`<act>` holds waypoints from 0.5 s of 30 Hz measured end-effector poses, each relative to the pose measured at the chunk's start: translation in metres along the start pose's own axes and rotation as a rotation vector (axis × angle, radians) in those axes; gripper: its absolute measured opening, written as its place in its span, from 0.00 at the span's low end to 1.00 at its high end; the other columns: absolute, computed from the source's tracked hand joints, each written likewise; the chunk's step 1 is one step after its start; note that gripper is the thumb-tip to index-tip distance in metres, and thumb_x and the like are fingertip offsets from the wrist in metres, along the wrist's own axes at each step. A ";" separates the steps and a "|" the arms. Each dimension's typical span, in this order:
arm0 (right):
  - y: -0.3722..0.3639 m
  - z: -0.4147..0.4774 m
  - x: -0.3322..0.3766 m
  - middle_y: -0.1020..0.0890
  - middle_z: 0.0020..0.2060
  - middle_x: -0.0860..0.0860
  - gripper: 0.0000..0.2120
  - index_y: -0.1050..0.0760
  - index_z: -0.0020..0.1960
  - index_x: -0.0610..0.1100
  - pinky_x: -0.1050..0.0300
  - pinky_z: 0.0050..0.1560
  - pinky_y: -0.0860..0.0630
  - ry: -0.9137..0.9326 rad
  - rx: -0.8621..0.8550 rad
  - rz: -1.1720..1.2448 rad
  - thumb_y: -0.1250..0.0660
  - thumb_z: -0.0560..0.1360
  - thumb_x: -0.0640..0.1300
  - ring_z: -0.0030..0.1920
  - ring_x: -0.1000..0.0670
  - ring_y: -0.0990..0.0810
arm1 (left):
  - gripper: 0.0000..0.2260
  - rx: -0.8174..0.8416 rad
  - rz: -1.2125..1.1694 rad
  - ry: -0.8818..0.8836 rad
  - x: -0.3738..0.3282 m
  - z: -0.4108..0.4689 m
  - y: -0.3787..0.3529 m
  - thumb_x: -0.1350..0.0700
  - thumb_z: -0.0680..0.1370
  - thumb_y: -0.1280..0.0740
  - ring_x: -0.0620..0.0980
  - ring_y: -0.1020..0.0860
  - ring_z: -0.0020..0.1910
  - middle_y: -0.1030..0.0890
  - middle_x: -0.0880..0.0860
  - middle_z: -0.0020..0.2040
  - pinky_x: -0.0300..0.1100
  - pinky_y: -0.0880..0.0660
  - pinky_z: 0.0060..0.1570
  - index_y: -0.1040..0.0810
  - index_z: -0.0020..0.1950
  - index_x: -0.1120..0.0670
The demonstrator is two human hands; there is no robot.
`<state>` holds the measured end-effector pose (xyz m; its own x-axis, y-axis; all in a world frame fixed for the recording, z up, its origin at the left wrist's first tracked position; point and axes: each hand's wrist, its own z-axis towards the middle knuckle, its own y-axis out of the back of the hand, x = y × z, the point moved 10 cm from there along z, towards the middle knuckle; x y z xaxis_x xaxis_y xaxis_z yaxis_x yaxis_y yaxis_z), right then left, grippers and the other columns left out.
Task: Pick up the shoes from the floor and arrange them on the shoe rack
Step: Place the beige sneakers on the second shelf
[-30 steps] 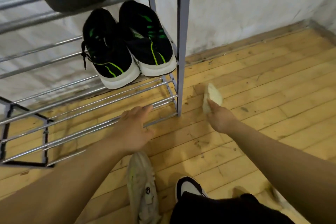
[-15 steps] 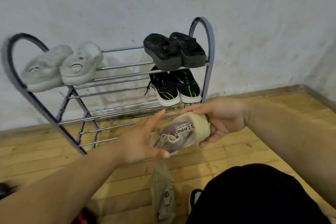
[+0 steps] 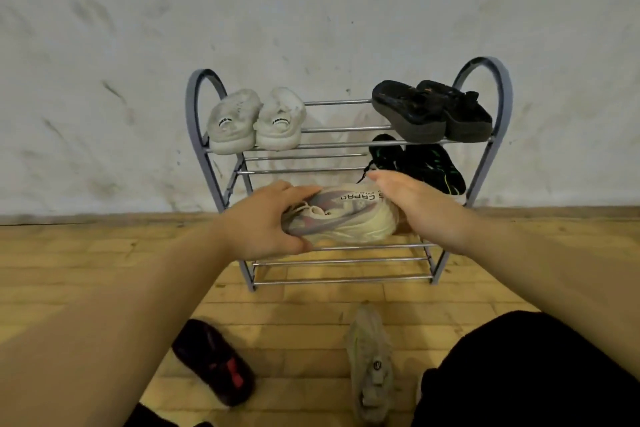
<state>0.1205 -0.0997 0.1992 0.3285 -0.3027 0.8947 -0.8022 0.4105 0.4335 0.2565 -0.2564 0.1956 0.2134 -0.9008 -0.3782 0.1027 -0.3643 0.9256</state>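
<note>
Nearest, on the wooden floor [image 3: 104,274], two shoes not yet picked up: a dark shoe with red marking [image 3: 214,362] at near left, a pale grey-green sneaker [image 3: 370,362] at near centre, its long axis running near to far. Beyond them, a cream and lilac sneaker [image 3: 343,218] held sideways in front of the shoe rack [image 3: 346,279], long axis running left to right, at about the height of the middle bars. Left hand [image 3: 263,222] clenched round the left end of that sneaker, thumb under, fingers over the top. Right hand [image 3: 426,211] laid flat against the right end, fingers extended and loose rather than curled; both hands about equally near. Judged from this: placing step, with the free stretch of middle tier lying just beyond the fingers, left of the black and green sneakers [image 3: 429,166]. Farther up, white slippers [image 3: 256,121] at top left and black sandals [image 3: 433,113] at top right, against the wall.
</note>
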 end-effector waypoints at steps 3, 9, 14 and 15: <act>-0.018 -0.004 0.026 0.34 0.72 0.61 0.34 0.39 0.79 0.59 0.61 0.69 0.36 0.213 0.078 -0.392 0.30 0.77 0.59 0.69 0.61 0.35 | 0.40 -0.003 -0.047 0.064 0.014 -0.009 0.008 0.39 0.71 0.24 0.48 0.28 0.61 0.29 0.45 0.61 0.44 0.31 0.61 0.39 0.79 0.37; -0.007 0.007 -0.001 0.35 0.77 0.58 0.48 0.44 0.81 0.59 0.64 0.67 0.39 0.173 0.149 -0.600 0.20 0.69 0.53 0.71 0.56 0.33 | 0.39 -0.021 0.034 0.095 -0.002 -0.001 -0.004 0.33 0.69 0.28 0.51 0.27 0.63 0.26 0.45 0.63 0.51 0.27 0.64 0.35 0.77 0.37; 0.075 -0.035 -0.036 0.28 0.71 0.61 0.49 0.44 0.79 0.65 0.58 0.67 0.29 0.067 -0.009 -0.477 0.19 0.68 0.50 0.63 0.58 0.24 | 0.39 -0.106 0.089 -0.033 -0.089 0.039 -0.004 0.32 0.66 0.30 0.53 0.25 0.66 0.23 0.47 0.68 0.54 0.27 0.65 0.31 0.76 0.40; 0.095 -0.051 -0.048 0.27 0.70 0.61 0.48 0.43 0.79 0.65 0.58 0.66 0.27 0.044 -0.060 -0.473 0.19 0.68 0.51 0.61 0.57 0.22 | 0.40 -0.098 0.104 -0.066 -0.112 0.050 -0.009 0.31 0.65 0.30 0.54 0.25 0.66 0.22 0.47 0.68 0.55 0.26 0.65 0.31 0.76 0.39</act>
<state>0.0545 -0.0025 0.2030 0.6728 -0.4318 0.6007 -0.5299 0.2854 0.7986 0.1831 -0.1642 0.2297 0.1643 -0.9472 -0.2754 0.1785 -0.2460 0.9527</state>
